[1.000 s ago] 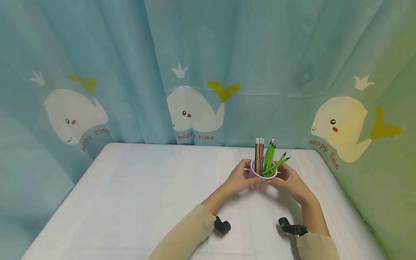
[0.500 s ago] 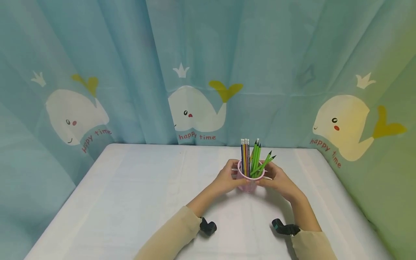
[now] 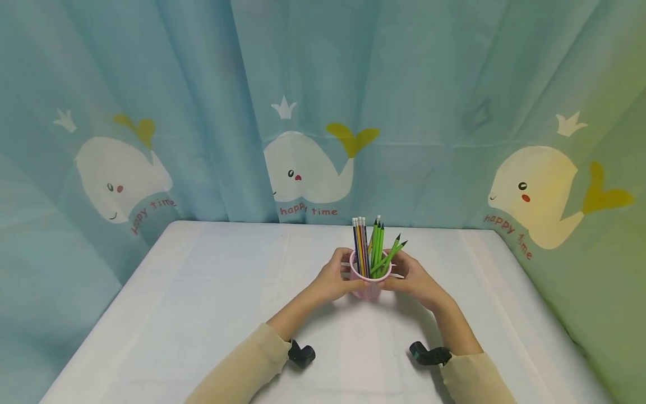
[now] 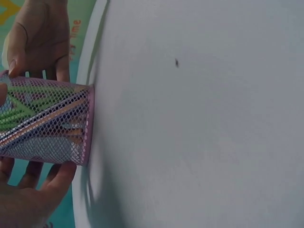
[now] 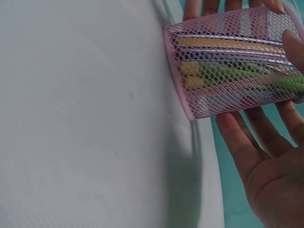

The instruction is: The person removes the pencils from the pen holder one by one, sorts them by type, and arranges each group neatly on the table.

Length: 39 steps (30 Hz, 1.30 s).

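Note:
Between my two hands is a pink mesh pencil cup (image 3: pixel 372 290), held upright near the back of the table. My left hand (image 3: pixel 330 282) grips its left side and my right hand (image 3: pixel 416 282) its right, thumbs on the near side by the rim. Several dark-and-orange striped pencils (image 3: pixel 360 247) stand at the left inside, eraser ends up. Beside them several green pencils (image 3: pixel 378 252) show dark points, two leaning right. Through the mesh in the right wrist view, the cup (image 5: pixel 223 102) has its base close to the tabletop, with a shadow beside it.
A white cloth covers the table (image 3: pixel 202 303). Behind it hangs a blue-green curtain (image 3: pixel 429 101) printed with whales, meeting the table's back edge. A black wrist camera (image 3: pixel 301 354) sits at the left sleeve, another black wrist camera (image 3: pixel 429 354) at the right.
Both hands have moved left together with the pencil cup, from right of centre towards the middle of the table. Their hold on it looks the same, and the pencils lean as before.

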### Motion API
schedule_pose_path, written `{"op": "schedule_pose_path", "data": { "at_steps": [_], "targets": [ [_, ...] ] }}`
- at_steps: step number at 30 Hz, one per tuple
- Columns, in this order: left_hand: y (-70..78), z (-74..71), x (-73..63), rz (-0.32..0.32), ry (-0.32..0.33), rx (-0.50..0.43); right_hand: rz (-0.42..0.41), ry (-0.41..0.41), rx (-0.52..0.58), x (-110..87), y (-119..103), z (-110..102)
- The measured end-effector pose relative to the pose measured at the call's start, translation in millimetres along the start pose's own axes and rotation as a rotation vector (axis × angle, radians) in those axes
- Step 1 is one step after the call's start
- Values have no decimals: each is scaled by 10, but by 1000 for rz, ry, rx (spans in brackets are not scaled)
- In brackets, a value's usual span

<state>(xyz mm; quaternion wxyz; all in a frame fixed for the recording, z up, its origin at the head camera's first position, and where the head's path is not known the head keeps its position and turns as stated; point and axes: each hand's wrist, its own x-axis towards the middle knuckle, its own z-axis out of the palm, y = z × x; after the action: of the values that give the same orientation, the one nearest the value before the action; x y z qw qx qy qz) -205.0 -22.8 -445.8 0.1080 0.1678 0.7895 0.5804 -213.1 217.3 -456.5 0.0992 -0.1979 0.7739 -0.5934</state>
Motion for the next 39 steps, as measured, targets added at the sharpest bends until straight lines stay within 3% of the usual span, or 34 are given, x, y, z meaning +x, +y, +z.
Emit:
{"op": "schedule_pose_path", "data": {
  "at_steps": [17,39],
  "targets": [
    [-110,-311,-233,-2,28,-41,13,-53,5,186,-111,340],
    [-178,-607,-375,-12,45,-31,5,-83,67,338,-212,638]
  ]
}}
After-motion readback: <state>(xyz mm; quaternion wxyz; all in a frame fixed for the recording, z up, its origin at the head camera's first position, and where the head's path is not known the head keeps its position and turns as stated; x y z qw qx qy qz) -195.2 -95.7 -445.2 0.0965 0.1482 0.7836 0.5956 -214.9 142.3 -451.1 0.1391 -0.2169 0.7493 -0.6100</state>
